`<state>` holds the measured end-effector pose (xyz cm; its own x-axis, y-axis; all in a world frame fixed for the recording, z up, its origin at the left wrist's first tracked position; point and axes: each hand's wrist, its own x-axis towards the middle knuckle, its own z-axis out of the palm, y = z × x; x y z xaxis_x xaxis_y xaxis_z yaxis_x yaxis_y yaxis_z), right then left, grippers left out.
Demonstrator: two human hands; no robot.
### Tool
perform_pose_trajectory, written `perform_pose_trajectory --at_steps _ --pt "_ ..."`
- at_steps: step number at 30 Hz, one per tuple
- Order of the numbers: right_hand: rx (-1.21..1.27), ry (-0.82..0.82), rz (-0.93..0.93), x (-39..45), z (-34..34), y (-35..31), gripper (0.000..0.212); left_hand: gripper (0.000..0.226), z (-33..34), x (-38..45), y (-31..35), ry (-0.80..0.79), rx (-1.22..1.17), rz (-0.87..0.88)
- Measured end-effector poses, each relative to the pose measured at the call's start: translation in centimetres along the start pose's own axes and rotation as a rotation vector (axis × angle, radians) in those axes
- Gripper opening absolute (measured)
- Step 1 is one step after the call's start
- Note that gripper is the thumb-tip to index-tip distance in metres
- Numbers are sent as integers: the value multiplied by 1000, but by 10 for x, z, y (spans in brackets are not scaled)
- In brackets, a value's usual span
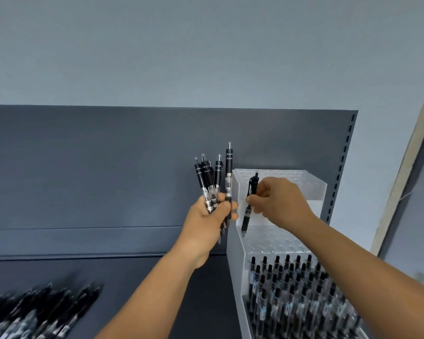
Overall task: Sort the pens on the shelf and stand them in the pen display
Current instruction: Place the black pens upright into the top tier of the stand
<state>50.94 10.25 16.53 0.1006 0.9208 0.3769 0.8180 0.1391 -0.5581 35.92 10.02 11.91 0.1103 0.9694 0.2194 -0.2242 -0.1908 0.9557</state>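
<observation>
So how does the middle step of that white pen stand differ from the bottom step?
The middle step shows bare holes, with just one pen being lowered toward it by the right hand. The bottom step is packed with upright pens in rows. The middle step sits higher and further back; the bottom step is nearer the camera. Both are perforated white tiers of the same stand.

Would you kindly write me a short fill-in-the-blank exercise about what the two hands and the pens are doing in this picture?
1. The left hand grips a bundle of pens with their clicker ends pointing ____.
2. The single pen is pinched by the ____ hand.
3. The pen display is filled with standing pens only in its ____ tier.
4. The loose pile of pens lies on the shelf to the ____ of the display.

Missing words: up; right; lowest; left
</observation>
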Motion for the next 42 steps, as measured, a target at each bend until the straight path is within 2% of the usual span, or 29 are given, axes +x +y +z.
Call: perform_pose_trajectory --at_steps 6,9,11,14,17,20,24,27,36,42 --pt "-124 -150 19 0 6 -2 36 9 0 5 -1 -68 -34 8" --pt "-157 -36 -4 -1 -4 -8 41 9 -1 4 -1 -83 -45 0" --pt "-6 48 -37 -2 -13 -18 36 9 -1 3 -1 -104 -47 -7" --pt "297 24 -52 -3 -19 -29 28 9 3 3 0 -145 -5 -4" --pt "356 15 -25 -2 -22 -31 23 10 6 3 0 -157 27 3" --pt "360 92 6 0 -29 -27 18 14 7 5 -1 -121 57 21" --pt "269 151 9 1 -32 -19 13 18 6 9 -3 -75 92 38" --pt "142 189 -5 2 -31 -12 12 10 5 9 -2 -58 110 54" --pt "-1 80 -10 5 -7 6 19 10 3 12 -8 -61 85 38" --pt "-146 -47 52 1 -2 10 31 14 5 10 -6 -81 22 66"
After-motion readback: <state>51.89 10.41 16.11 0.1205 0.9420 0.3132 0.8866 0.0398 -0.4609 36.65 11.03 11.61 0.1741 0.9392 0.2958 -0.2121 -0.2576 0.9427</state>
